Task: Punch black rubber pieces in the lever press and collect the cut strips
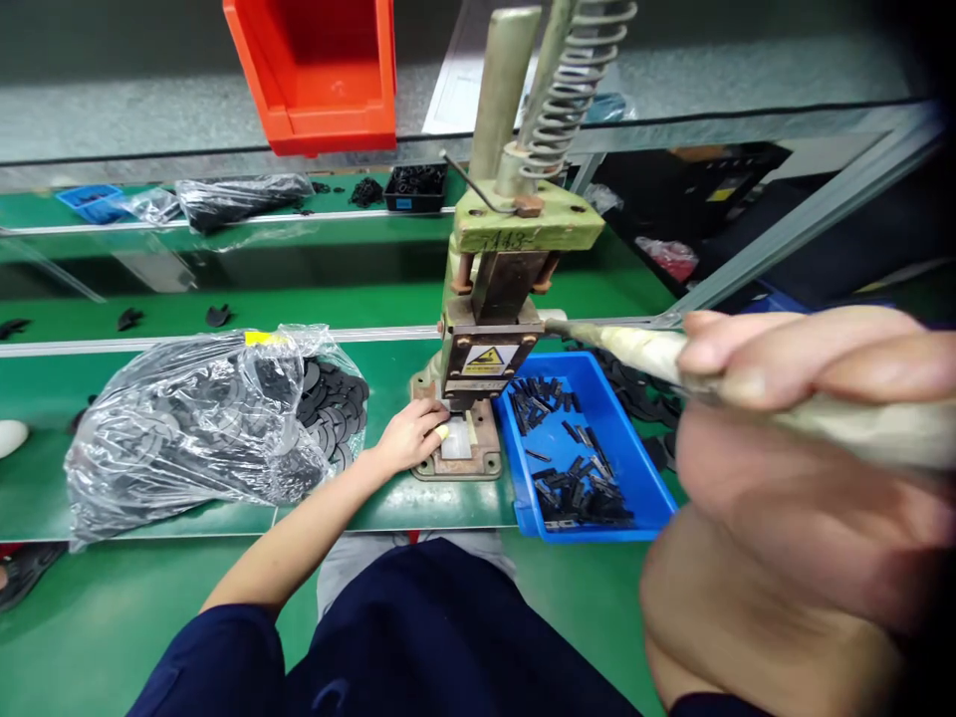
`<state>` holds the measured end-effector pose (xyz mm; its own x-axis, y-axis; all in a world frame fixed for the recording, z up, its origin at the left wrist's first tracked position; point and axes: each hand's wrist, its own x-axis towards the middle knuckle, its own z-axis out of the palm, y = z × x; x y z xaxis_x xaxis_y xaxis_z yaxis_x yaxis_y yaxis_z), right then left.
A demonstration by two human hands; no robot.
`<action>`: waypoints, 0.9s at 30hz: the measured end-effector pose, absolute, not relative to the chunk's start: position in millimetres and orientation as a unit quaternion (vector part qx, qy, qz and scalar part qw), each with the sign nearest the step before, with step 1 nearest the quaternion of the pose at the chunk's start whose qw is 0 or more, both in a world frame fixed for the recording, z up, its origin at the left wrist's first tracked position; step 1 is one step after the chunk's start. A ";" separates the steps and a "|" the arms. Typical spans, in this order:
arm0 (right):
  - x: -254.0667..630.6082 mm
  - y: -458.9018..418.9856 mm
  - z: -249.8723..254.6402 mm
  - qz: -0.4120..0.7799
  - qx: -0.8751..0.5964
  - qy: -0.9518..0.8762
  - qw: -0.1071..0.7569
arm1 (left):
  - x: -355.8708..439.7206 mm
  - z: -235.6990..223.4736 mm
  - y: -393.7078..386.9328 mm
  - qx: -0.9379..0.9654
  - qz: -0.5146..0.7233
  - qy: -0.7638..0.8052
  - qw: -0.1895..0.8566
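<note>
A small manual press (489, 329) stands on the green bench with a spring on top and a warning label on its front. My right hand (807, 398) is close to the camera, its fingers wrapped round the press's long pale lever handle (642, 346). My left hand (409, 434) reaches to the press base (457, 460), fingers pinched at a small part under the ram; the part itself is too small to make out.
A blue tray (638, 468) of small black strips sits right of the press. A clear plastic bag (201, 428) of black flat pieces lies at the left. An orange bin (318, 75) hangs above. Loose black pieces lie on the green belt behind.
</note>
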<state>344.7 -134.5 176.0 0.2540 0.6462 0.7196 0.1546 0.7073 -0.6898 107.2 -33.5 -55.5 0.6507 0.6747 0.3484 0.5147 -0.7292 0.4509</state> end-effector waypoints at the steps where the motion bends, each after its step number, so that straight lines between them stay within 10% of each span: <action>1: 343.9 -136.4 173.4 0.161 -0.311 -0.604 0.716 | 107.2 -56.6 -33.7 0.893 0.258 0.332 0.161; 12: 323.7 -172.6 24.7 -0.040 -0.331 -0.584 0.740 | 108.3 -61.7 -34.9 0.879 0.271 0.333 0.209; 27: 320.9 -160.4 18.6 -0.061 -0.277 -0.574 0.769 | 14.5 -44.4 6.4 0.763 0.101 0.638 0.025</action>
